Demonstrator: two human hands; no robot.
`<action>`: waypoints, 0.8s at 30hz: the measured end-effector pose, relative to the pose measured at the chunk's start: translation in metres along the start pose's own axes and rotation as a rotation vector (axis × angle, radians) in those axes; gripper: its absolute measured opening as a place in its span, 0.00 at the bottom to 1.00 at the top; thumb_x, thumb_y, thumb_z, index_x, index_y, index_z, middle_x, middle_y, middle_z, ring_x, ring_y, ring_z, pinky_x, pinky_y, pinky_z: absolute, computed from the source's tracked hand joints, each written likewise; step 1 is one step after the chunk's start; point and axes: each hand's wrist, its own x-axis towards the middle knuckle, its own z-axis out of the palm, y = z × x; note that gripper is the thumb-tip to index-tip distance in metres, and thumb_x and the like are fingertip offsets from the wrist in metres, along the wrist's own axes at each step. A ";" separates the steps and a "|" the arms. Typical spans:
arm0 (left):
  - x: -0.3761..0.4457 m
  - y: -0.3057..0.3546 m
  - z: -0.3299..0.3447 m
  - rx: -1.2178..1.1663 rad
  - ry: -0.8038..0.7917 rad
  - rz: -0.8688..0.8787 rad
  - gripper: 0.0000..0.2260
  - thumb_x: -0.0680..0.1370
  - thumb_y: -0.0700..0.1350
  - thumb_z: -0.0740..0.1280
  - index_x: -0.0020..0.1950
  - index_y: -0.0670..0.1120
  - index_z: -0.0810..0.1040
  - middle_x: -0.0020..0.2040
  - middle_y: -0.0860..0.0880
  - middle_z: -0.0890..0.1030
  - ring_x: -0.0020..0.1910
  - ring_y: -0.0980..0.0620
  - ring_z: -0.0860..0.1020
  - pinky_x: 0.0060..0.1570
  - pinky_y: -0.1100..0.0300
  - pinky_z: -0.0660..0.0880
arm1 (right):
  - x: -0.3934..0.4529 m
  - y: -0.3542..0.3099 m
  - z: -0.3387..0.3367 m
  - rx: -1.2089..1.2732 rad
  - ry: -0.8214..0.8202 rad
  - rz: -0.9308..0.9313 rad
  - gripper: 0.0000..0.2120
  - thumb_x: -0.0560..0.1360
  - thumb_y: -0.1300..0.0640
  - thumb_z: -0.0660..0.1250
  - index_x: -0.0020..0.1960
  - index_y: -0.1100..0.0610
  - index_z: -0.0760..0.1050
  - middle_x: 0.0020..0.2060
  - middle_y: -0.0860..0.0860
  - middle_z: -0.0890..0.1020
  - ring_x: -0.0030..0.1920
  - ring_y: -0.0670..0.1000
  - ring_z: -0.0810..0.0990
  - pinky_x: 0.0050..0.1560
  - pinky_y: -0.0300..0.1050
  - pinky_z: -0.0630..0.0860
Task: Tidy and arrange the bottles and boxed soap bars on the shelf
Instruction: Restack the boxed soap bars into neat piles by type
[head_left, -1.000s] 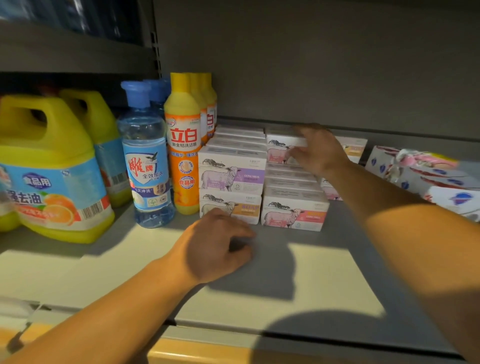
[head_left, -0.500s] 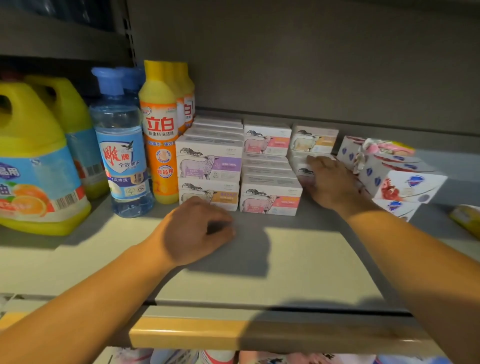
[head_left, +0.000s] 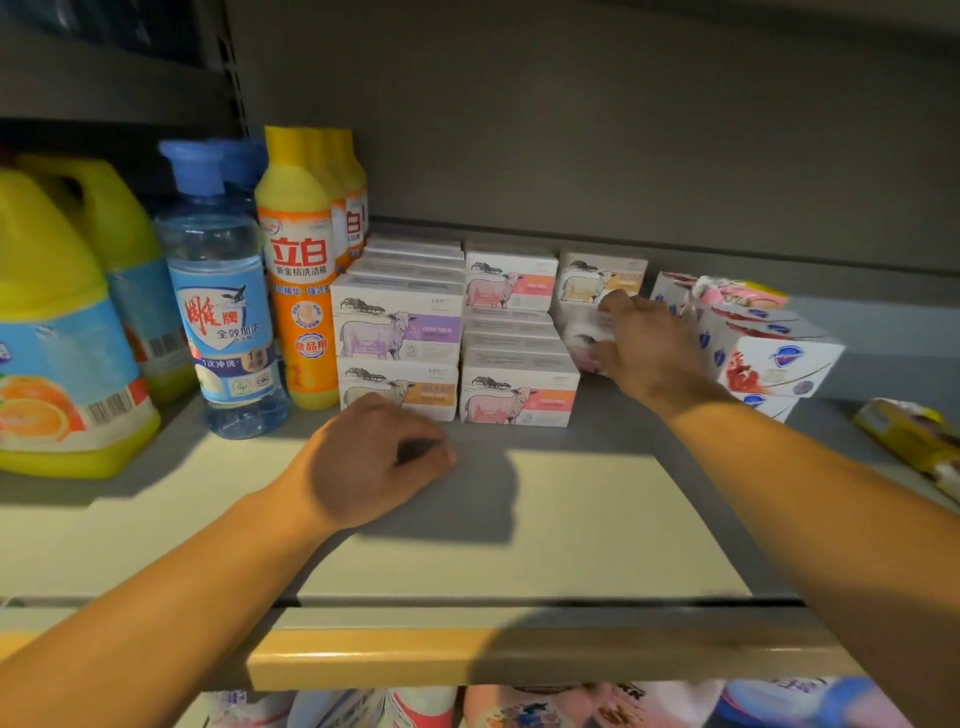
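Shelf: we see a grey metal shelf with a yellow strip along its front edge, lit in a pale patch near the front and dim toward the back.
Left hand: our left hand rests knuckles-up on the shelf just in front of the soap stacks, fingers curled under and holding nothing.
Right hand: our right hand reaches to the right end of the soap rows, fingers curled round a small white soap box that shows blurred; we cannot tell its label.
Boxed soap bars: white boxes with a sheep drawing stand in stacked rows mid-shelf. The left stack has a purple-labelled box on top of an orange-labelled box. Beside it sits a pink-labelled box at the front, with another pink-labelled box raised farther back. A yellow-labelled box stands at the back right, just behind our right hand.
Bottles: an orange-and-yellow dish soap bottle stands touching the left soap stack, with more of its kind lined up behind. Left of it is a clear bottle with a blue cap, then large yellow jugs at the far left.
Right side: a pile of white soap multipacks with blue shield logos sits just right of our right hand, and a yellow packet lies at the far right edge.
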 end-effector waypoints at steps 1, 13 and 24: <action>0.000 0.001 0.000 0.001 -0.005 0.014 0.22 0.78 0.62 0.57 0.42 0.48 0.82 0.38 0.51 0.83 0.38 0.51 0.78 0.43 0.58 0.70 | -0.004 -0.002 -0.009 0.020 0.067 0.001 0.22 0.74 0.52 0.70 0.65 0.57 0.71 0.59 0.59 0.79 0.59 0.62 0.74 0.57 0.53 0.69; -0.006 0.017 -0.027 -0.774 0.168 -0.211 0.14 0.72 0.58 0.67 0.55 0.55 0.80 0.49 0.57 0.85 0.51 0.56 0.82 0.51 0.63 0.77 | -0.082 -0.083 -0.093 0.650 -0.117 -0.055 0.25 0.66 0.52 0.78 0.63 0.48 0.79 0.57 0.43 0.82 0.53 0.39 0.77 0.48 0.20 0.67; -0.007 0.014 -0.028 -0.999 0.125 -0.461 0.12 0.75 0.49 0.72 0.38 0.42 0.82 0.35 0.47 0.82 0.36 0.51 0.81 0.34 0.63 0.77 | -0.130 -0.100 -0.049 0.944 -0.162 -0.019 0.30 0.68 0.51 0.78 0.66 0.43 0.70 0.61 0.40 0.75 0.60 0.36 0.73 0.55 0.28 0.71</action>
